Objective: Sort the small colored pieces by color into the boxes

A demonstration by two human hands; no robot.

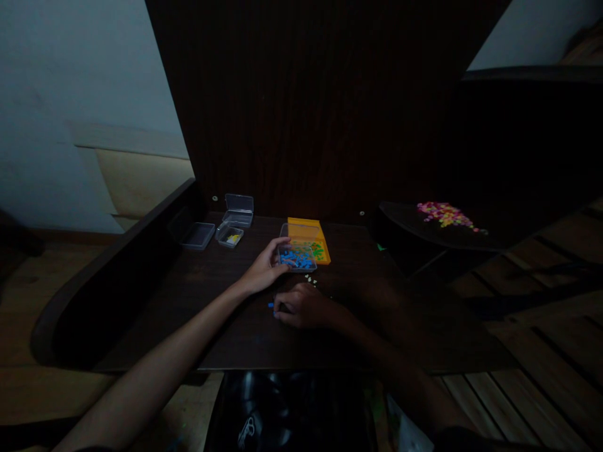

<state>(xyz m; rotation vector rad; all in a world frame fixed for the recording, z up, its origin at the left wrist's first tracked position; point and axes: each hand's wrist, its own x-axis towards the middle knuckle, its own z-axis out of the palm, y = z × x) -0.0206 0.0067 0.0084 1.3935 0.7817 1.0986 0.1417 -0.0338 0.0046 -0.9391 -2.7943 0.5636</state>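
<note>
My left hand is closed round the left side of a clear plastic box, its thumb and fingers on the walls. Many small blue pieces lie inside that box. Just below it, my right hand rests low over the dark tabletop with fingers pinched together. A bit of blue shows at those fingertips, and another small blue piece lies just left of them. Behind the clear box is an open orange box holding green pieces. Several pale pieces are scattered between box and right hand.
At the table's back left are an open clear box with yellow pieces and another clear box. A raised dark side rail borders the left. Multicoloured pieces are heaped on a dark surface at right.
</note>
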